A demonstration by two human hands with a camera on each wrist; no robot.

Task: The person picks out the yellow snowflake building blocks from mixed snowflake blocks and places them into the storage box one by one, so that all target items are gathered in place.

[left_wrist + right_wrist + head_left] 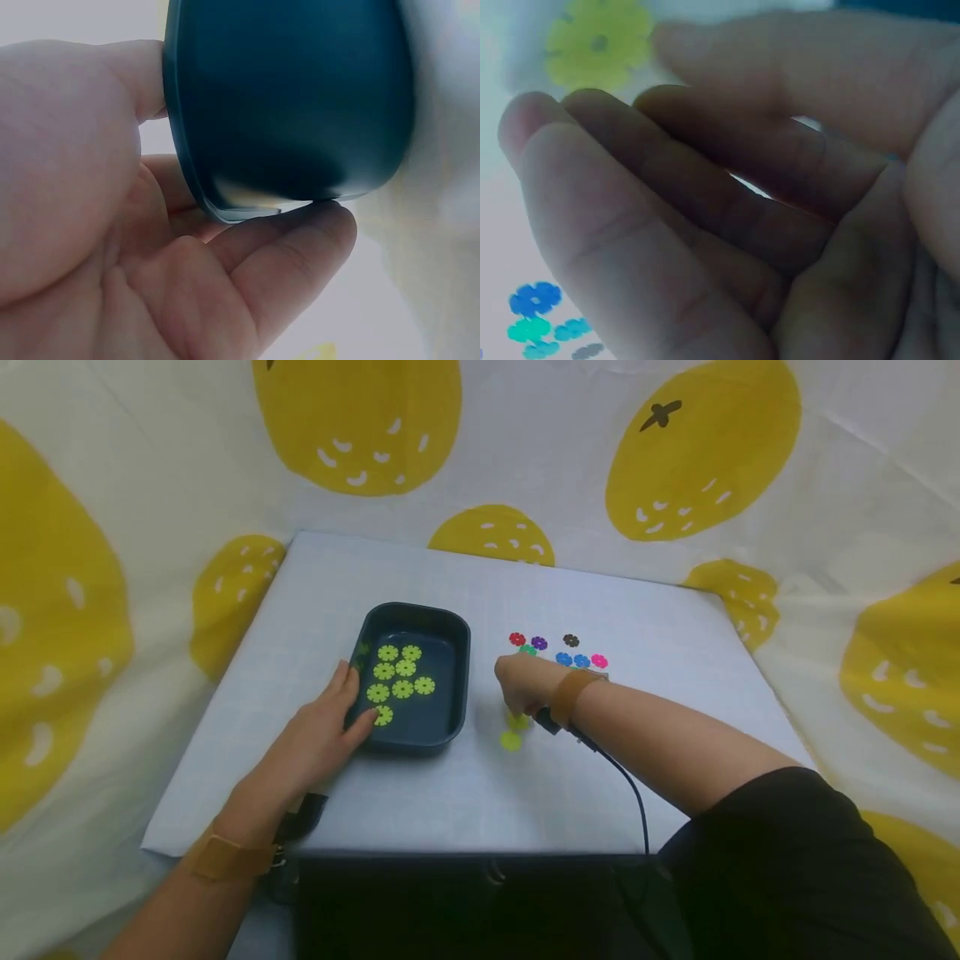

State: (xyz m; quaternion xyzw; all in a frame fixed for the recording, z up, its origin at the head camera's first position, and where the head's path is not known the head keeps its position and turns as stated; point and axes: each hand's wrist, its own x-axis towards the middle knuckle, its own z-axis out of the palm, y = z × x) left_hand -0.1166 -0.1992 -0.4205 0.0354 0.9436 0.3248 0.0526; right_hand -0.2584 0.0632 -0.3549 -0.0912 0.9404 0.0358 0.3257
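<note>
A dark blue rectangular tray (465, 693) stands left of centre on the table. My left hand (322, 731) grips its near left side; in the left wrist view the thumb lies at the rim and the fingers rest along the outer wall (292, 97). Several yellow-green notched discs (402, 689) lie inside the tray. To its right, my right hand (527, 683) reaches down with bent fingers over yellow-green discs (511, 741). From the right wrist, a yellow disc (600, 45) appears just past the thumb tip, with nothing visible between thumb and fingers.
Beyond the right hand are notched discs in other colours: red (517, 639), purple (539, 643), brown (571, 640), blue (564, 659) and pink (599, 661). A black cable (637, 793) trails from the right wrist past the table's front edge. Patterned fabric (592, 443) surrounds the table.
</note>
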